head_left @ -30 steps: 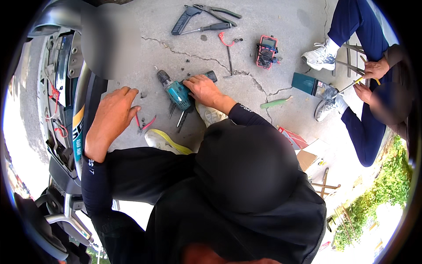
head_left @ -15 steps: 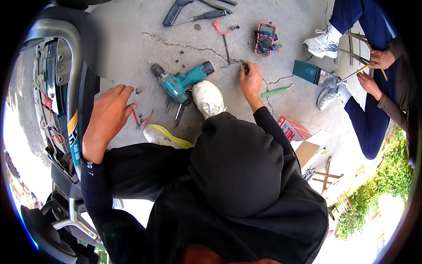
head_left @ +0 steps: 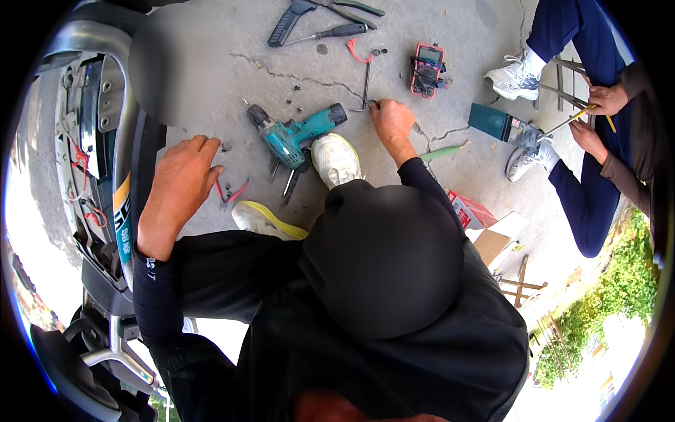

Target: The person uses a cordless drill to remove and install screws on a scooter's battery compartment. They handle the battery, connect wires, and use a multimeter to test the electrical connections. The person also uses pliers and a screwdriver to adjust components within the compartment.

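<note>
My left hand (head_left: 184, 184) hovers beside the silver tube frame (head_left: 121, 77) of a vehicle, fingers stretched and thumb apart, holding nothing visible. My right hand (head_left: 394, 126) is low over the concrete, its fingers pinched at the bent end of an L-shaped wrench (head_left: 367, 79). Whether they hold that end or some small piece is hidden. Between my hands, a teal cordless drill (head_left: 294, 139) lies against my white shoe (head_left: 336, 159). A pair of red-handled pliers (head_left: 228, 191) rests on the ground near my left hand.
A red multimeter (head_left: 427, 70), a screwdriver (head_left: 337, 32) and a black-handled tool (head_left: 287, 27) lie farther off. Small dark bits (head_left: 297, 88) dot the ground. At right, another person's hands (head_left: 606, 100) hold a yellow-handled tool near a teal-and-grey block (head_left: 491, 121). Boxes (head_left: 470, 211) sit beside me.
My right hand has moved left, toward the bent end of the L-shaped wrench. My left hand has shifted slightly to the right.
</note>
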Available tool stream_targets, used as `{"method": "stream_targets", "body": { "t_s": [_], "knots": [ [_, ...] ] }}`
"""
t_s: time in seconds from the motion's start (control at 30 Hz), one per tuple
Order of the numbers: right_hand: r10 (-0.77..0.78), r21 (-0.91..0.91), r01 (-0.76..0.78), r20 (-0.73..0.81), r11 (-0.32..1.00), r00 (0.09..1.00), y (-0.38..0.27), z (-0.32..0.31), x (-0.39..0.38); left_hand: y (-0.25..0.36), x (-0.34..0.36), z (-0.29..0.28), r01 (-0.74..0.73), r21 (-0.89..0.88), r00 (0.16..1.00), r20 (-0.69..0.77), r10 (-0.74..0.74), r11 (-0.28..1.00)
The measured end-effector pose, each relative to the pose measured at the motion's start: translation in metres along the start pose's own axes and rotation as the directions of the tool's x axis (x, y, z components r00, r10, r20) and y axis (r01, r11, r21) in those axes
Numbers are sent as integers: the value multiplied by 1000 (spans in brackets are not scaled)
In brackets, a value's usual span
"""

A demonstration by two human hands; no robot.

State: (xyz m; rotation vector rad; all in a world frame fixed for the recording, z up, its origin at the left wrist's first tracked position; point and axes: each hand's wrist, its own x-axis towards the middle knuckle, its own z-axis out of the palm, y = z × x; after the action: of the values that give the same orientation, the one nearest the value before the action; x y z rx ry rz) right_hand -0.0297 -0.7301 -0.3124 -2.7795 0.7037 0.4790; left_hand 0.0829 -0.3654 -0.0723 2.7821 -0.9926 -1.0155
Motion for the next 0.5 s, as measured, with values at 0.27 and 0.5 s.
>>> {"method": "stream_targets", "body": {
  "t_s": [0.27, 0.5],
  "knots": [
    [112, -14, -113, -55, 993, 992, -5, 18, 6, -11, -9, 1, -28, -35, 999, -33, 27, 999],
    [188, 97, -174, -158, 980, 969, -3, 29, -2, -15, -24, -3, -33, -113, 999, -16, 32, 993]
  ]
}}
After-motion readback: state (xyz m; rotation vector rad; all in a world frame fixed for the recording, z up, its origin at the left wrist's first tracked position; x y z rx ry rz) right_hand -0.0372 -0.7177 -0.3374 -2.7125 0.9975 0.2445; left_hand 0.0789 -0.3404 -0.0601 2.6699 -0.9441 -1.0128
